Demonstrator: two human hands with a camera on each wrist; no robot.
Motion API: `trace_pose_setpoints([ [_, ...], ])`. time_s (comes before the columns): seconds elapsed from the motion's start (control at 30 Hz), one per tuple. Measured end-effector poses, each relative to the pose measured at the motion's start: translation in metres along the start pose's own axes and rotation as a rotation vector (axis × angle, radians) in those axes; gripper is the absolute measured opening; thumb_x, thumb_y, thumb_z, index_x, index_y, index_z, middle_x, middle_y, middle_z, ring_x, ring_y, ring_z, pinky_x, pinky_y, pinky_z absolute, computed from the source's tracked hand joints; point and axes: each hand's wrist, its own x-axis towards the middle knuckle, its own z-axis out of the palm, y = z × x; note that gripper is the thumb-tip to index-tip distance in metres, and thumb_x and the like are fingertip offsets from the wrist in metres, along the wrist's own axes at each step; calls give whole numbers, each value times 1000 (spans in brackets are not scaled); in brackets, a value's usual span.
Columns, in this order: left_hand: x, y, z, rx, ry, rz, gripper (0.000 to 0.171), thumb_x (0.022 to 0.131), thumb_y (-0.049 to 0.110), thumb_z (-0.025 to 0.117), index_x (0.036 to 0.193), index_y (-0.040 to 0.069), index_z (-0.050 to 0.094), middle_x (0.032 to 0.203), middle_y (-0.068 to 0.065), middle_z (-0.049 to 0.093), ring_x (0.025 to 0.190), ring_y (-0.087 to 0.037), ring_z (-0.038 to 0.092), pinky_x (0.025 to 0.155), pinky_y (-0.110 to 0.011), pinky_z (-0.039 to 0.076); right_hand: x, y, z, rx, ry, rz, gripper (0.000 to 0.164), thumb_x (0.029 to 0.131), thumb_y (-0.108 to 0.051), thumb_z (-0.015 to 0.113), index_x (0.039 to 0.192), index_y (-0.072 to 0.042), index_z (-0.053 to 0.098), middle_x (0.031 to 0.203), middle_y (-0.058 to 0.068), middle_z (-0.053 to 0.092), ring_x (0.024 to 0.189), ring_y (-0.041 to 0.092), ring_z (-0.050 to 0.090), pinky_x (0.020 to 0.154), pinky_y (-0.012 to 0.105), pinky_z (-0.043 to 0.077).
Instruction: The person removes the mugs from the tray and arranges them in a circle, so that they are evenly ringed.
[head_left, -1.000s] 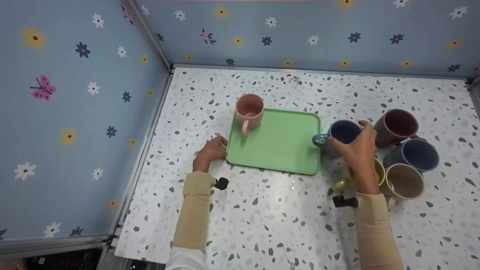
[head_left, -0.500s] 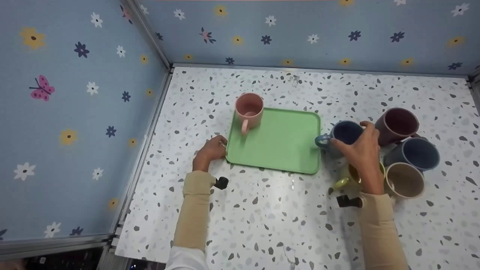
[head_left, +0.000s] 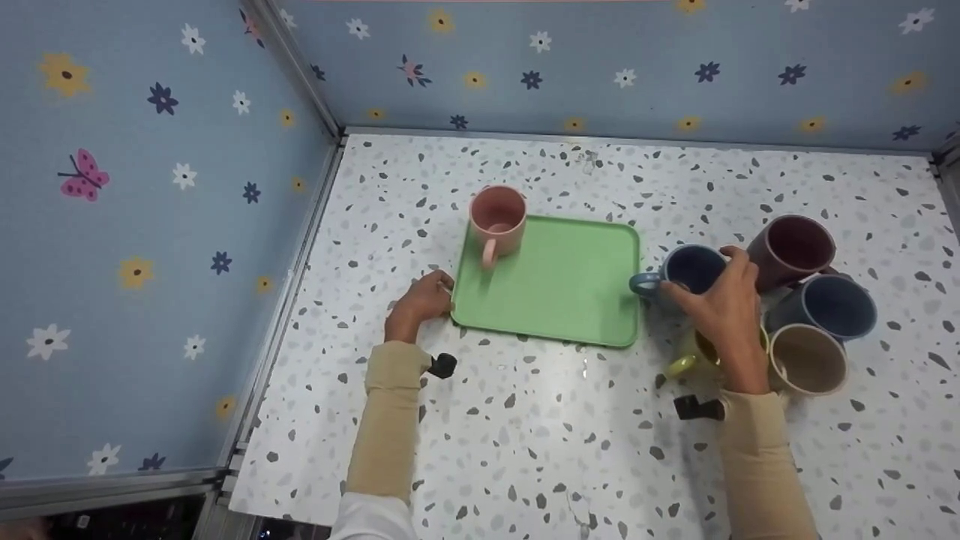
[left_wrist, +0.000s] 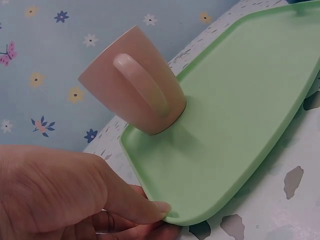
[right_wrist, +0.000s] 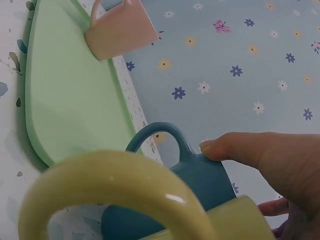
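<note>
My left hand (head_left: 424, 301) pinches the near left corner of a green tray (head_left: 564, 289); in the left wrist view the thumb (left_wrist: 159, 209) lies on top of its rim, the other fingers below. A pink mug (head_left: 499, 219) stands upright at the tray's far left corner. Just beyond the tray's right edge, my right hand (head_left: 726, 311) grips a blue mug (head_left: 694, 268) across its rim, thumb on the handle side. The mug's handle points left, close to the tray edge. Under my right wrist is a yellow mug (head_left: 701, 352), partly hidden by the hand.
Right of my right hand, a maroon mug (head_left: 795, 251), a second blue mug (head_left: 836, 307) and a beige mug (head_left: 808, 361) stand close together. Flower-patterned walls (head_left: 570, 67) bound the speckled table (head_left: 540, 427) at the back and left.
My right hand and the blue mug have shifted slightly right and a little nearer to me. The left hand, tray and pink mug have stayed in place.
</note>
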Motion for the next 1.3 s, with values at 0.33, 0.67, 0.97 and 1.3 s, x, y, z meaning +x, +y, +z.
trace_pose_setpoints([
  [0.33, -1, 0, 0, 1, 7, -13, 36, 87, 9, 50, 123, 7, 52, 109, -15, 55, 95, -26, 48, 88, -39, 40, -3, 1, 0, -20, 4, -16, 105, 70, -56, 76, 144, -6, 22, 135, 32, 35, 114, 52, 46, 95, 63, 37],
  [0.67, -3, 1, 2, 9, 16, -22, 35, 86, 9, 52, 121, 7, 53, 109, -15, 56, 99, -27, 50, 90, -40, 41, -3, 1, -1, -29, -8, -2, 107, 69, -57, 76, 145, -6, 21, 135, 32, 34, 115, 53, 45, 96, 64, 36],
  [0.97, -1, 1, 1, 1, 20, 4, 36, 84, 8, 52, 120, 6, 53, 109, -15, 57, 98, -26, 50, 91, -40, 41, -2, 3, -5, -19, -2, 23, 111, 67, -60, 76, 145, -5, 20, 138, 31, 32, 117, 53, 43, 97, 64, 36],
  [1.3, -2, 0, 0, 9, 19, 4, 38, 83, 7, 52, 121, 6, 53, 103, -13, 56, 92, -24, 49, 86, -38, 41, -1, 7, -8, -23, -2, 64, 114, 67, -63, 74, 148, -7, 16, 143, 30, 28, 121, 53, 41, 99, 63, 34],
])
